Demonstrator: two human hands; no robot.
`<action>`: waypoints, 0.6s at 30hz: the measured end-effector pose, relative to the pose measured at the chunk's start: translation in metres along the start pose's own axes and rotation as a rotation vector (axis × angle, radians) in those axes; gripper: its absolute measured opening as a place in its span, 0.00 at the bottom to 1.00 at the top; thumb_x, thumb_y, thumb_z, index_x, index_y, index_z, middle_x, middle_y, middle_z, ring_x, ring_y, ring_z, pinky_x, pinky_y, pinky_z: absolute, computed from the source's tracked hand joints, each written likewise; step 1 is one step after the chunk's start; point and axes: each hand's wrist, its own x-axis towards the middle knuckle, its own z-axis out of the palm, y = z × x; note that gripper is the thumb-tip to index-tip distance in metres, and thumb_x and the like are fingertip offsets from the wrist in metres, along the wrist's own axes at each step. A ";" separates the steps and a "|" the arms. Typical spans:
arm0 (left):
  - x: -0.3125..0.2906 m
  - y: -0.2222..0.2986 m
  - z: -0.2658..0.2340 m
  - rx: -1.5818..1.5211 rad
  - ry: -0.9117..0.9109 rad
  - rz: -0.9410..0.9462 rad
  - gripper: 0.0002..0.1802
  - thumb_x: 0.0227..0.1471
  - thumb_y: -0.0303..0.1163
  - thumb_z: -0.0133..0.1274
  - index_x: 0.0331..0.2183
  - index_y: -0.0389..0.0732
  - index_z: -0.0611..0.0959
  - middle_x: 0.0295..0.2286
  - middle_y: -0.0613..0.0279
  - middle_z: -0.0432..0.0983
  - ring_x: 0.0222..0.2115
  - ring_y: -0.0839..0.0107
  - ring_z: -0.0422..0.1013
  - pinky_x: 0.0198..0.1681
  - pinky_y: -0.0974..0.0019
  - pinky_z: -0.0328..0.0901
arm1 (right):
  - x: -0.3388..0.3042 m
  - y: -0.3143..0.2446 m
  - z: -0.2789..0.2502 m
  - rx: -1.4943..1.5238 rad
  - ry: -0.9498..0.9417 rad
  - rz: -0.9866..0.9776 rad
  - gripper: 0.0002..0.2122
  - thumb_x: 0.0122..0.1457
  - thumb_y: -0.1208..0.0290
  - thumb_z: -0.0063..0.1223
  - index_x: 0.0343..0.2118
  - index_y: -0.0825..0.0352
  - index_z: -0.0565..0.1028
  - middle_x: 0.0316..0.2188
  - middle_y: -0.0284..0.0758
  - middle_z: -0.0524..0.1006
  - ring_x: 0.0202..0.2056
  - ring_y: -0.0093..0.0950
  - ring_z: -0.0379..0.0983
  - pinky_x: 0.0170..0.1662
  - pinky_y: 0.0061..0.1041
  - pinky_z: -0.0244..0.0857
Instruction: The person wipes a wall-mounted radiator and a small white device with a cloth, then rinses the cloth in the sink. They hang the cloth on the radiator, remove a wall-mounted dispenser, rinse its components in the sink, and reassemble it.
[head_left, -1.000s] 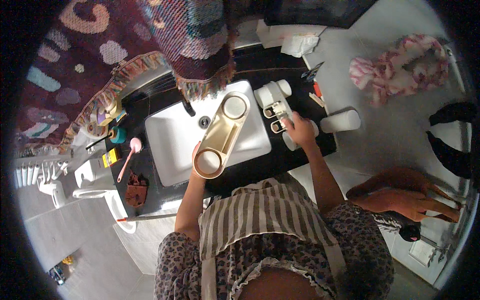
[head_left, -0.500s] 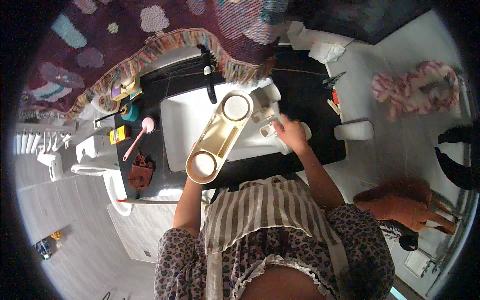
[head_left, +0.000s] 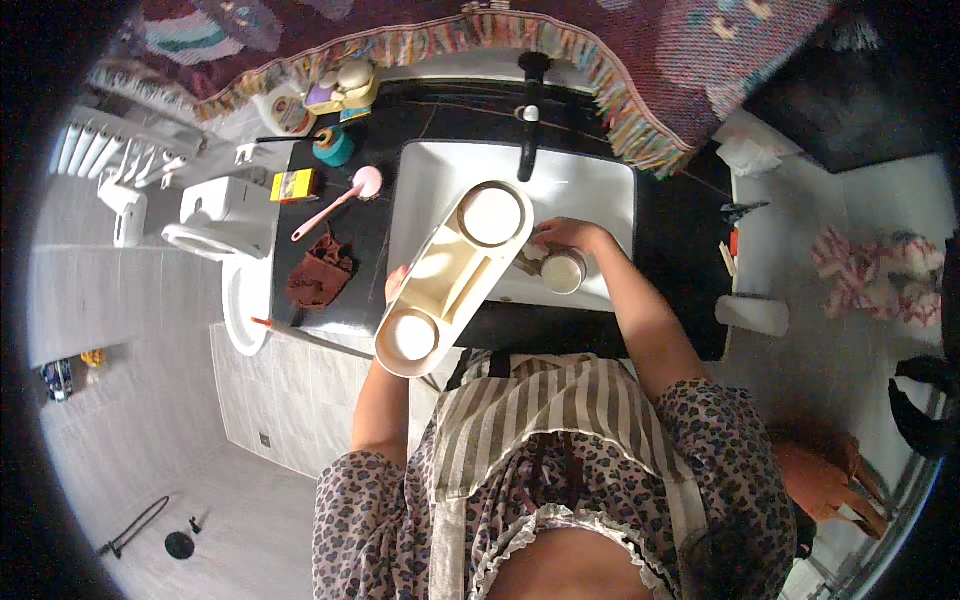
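My left hand point(head_left: 397, 284) grips a long cream-coloured holder point(head_left: 440, 278) from its far side, mostly hidden behind it. The holder has rounded ends, a round white section at each end and a rectangular hollow between them. It is tilted over the left part of the white sink point(head_left: 425, 168). Over the sink's right half, my right hand point(head_left: 570, 235) has its fingers closed on a round, pale cup-like piece point(head_left: 564, 273), whose rim faces up. Parts attached to that piece are half hidden by the hand and the holder.
A black faucet point(head_left: 529, 145) rises behind the sink. On the black counter's left lie a pink brush point(head_left: 340, 203), a brownish-red cloth point(head_left: 321, 273), a yellow box point(head_left: 294, 186) and a teal container point(head_left: 333, 146). A fringed curtain point(head_left: 660, 60) hangs at the back; a toilet point(head_left: 215, 230) stands left.
My view has shifted, so the sink sits further right. The right hand has drawn the white cupped piece closer to the cream holder and turned it. The left hand keeps its hold.
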 end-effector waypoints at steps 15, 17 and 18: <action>-0.045 0.046 0.006 0.034 0.152 0.277 0.27 0.53 0.49 0.41 0.47 0.39 0.71 0.39 0.51 0.72 0.35 0.56 0.73 0.35 0.61 0.71 | 0.012 0.032 -0.040 0.178 0.166 0.024 0.20 0.49 0.56 0.57 0.41 0.63 0.74 0.35 0.30 0.75 0.35 0.21 0.70 0.39 0.23 0.65; -0.047 0.050 0.004 0.101 0.161 0.279 0.27 0.53 0.48 0.41 0.47 0.39 0.71 0.39 0.51 0.73 0.34 0.56 0.73 0.34 0.61 0.72 | -0.007 0.026 -0.050 0.107 0.265 -0.109 0.18 0.50 0.58 0.56 0.41 0.64 0.74 0.34 0.31 0.76 0.34 0.23 0.71 0.37 0.23 0.65; -0.048 0.054 -0.001 0.212 0.169 0.279 0.28 0.52 0.50 0.40 0.46 0.38 0.73 0.39 0.51 0.73 0.35 0.56 0.73 0.36 0.60 0.71 | -0.015 0.027 -0.059 0.015 0.331 -0.050 0.17 0.50 0.59 0.55 0.40 0.65 0.75 0.34 0.31 0.76 0.34 0.23 0.71 0.37 0.23 0.64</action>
